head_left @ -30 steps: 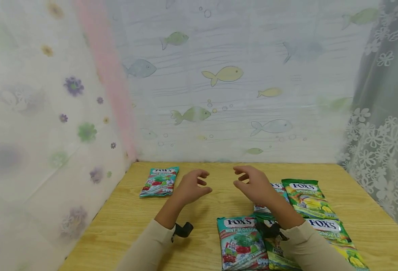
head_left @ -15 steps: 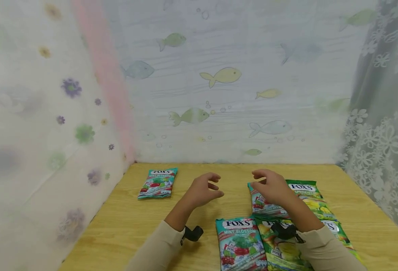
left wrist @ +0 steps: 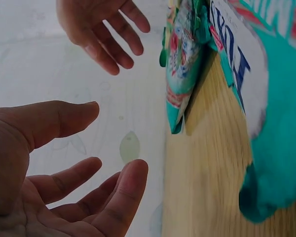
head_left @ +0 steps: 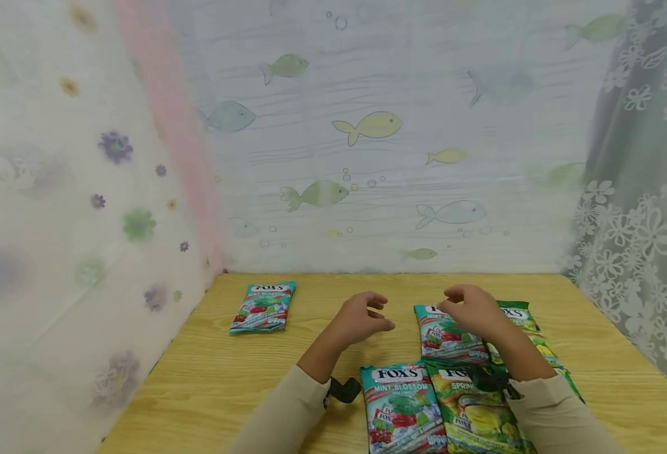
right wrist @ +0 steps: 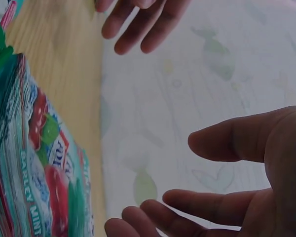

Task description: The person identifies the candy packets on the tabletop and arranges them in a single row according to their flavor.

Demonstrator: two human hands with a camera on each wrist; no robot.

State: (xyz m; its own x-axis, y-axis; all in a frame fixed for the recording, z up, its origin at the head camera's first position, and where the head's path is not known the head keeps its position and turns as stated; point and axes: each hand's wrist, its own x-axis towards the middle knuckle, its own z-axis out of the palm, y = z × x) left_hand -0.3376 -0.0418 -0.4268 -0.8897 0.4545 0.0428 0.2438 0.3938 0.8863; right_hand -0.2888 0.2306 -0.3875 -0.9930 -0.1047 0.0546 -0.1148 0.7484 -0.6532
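Nr Fox's pkts [head_left: 404, 413], L hand [head_left: 362, 318] facing R hand [head_left: 475, 312], fingers [left wrist: 122, 205] half-curled, holding nil

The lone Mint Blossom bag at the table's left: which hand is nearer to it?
Left. The left hand is right of the lone bag; the right hand is farther right, by the grouped bags.

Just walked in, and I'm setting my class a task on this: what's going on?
A person's left grip and right grip are both empty, loosely bent, in the air above a wood-grained table. No bag is being handled at this moment. One Mint Blossom bag lies alone at the back left; more Fox's bags lie grouped at the right, some partly hidden by the right arm.
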